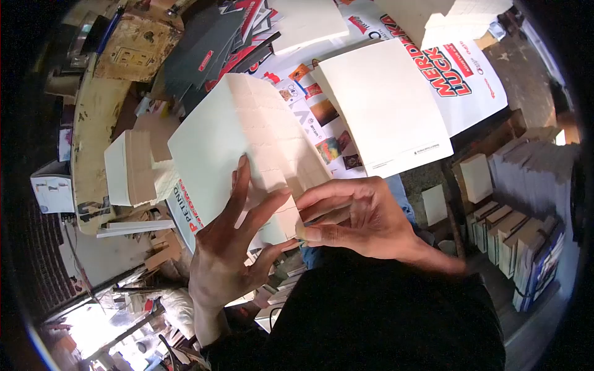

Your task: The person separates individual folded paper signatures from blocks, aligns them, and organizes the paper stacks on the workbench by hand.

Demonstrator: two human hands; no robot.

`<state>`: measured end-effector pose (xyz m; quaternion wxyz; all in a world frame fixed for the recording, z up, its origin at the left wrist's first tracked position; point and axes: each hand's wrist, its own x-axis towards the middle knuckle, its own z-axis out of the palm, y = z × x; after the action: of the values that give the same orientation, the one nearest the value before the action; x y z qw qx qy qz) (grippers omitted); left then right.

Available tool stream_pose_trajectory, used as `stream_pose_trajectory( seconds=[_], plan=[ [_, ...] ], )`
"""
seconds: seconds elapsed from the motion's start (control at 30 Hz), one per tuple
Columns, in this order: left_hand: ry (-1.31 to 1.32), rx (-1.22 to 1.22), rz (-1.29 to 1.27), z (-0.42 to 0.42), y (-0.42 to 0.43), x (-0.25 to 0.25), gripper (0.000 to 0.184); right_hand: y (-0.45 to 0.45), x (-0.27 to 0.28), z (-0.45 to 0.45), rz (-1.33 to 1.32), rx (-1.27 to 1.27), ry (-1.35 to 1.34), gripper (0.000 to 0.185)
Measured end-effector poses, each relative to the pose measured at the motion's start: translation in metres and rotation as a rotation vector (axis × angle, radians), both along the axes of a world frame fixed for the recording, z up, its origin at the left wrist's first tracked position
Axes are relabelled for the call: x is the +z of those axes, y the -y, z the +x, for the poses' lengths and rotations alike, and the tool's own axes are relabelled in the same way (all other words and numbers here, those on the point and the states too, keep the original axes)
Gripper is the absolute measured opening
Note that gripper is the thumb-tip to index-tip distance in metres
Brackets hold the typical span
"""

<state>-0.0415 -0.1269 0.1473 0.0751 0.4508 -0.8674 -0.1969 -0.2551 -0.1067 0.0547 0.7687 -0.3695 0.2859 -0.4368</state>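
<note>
A thick unbound book block (210, 139) lies tilted in front of me, its pale top page facing up. Its folded sections show along the notched spine side (263, 136). My left hand (226, 250) spreads its fingers over the top page, with the thumb at the near corner, gripping the block. My right hand (362, 219) pinches at the near end of the spine; whatever lies between its fingertips is partly hidden. Just right of the block rests another white book block (387, 108) with small print along its lower edge.
A printed banner sheet (489, 105) covers the table. Dark printed covers (207, 46) lie at the back, beside more paper stacks (309, 28). Another block (127, 167) stands at left near a worn wooden board (139, 52). Books (520, 247) line a shelf at right.
</note>
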Motion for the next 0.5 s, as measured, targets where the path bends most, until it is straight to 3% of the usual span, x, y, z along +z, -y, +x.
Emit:
stream_pose_trajectory(
  seconds=[0.17,0.27,0.33,0.5],
  plan=[
    [-0.037,-0.002,0.060,0.001,0.001,-0.001,0.070,0.001,0.000,0.004,-0.014,-0.042,0.006,0.031],
    [0.030,-0.052,-0.003,-0.002,0.000,-0.002,0.070,0.001,0.000,0.008,-0.087,-0.047,-0.003,0.047],
    [0.054,-0.084,-0.022,-0.001,0.002,-0.003,0.071,-0.003,0.010,0.009,0.024,-0.057,-0.005,0.055],
    [0.158,-0.192,-0.095,0.003,0.002,0.002,0.074,-0.006,0.000,0.014,-0.046,-0.086,0.002,0.058]
  ],
)
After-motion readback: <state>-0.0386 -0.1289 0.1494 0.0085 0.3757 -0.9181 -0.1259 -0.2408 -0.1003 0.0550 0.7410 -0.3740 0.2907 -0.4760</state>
